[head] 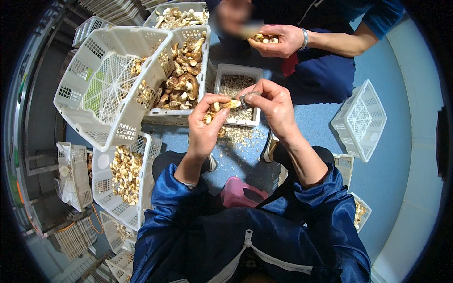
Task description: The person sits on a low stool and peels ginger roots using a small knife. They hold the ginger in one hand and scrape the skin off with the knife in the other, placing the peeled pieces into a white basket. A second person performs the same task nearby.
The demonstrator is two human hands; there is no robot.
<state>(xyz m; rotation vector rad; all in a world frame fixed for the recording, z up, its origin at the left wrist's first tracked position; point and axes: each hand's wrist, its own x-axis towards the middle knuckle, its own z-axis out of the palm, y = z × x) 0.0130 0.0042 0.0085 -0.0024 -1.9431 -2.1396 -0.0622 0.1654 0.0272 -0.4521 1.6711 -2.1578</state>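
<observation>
Several small brown-and-cream mushrooms (pixel 214 107) are held in my left hand (pixel 206 123), one with its pale cut stem pointing right. My right hand (pixel 274 108) grips a small grey metal blade (pixel 244 101) at the tip of that stem. Beneath both hands stands a white plastic tub (pixel 256 72) of chopped mushroom trimmings (pixel 239 85). More trimmings lie scattered on the blue floor just below the tub. Left of it, a white crate (pixel 206 67) holds large brown mushrooms (pixel 185 85), and a nearly empty perforated crate (pixel 109 81) rests tilted over its edge.
A crate (pixel 143 184) of small mushrooms (pixel 126 175) stands at my left. Opposite, a co-worker's hand (pixel 279 40) holds small mushrooms. An upturned or empty white basket (pixel 361 120) lies at right. A pink plastic stool (pixel 237 192) is between my legs.
</observation>
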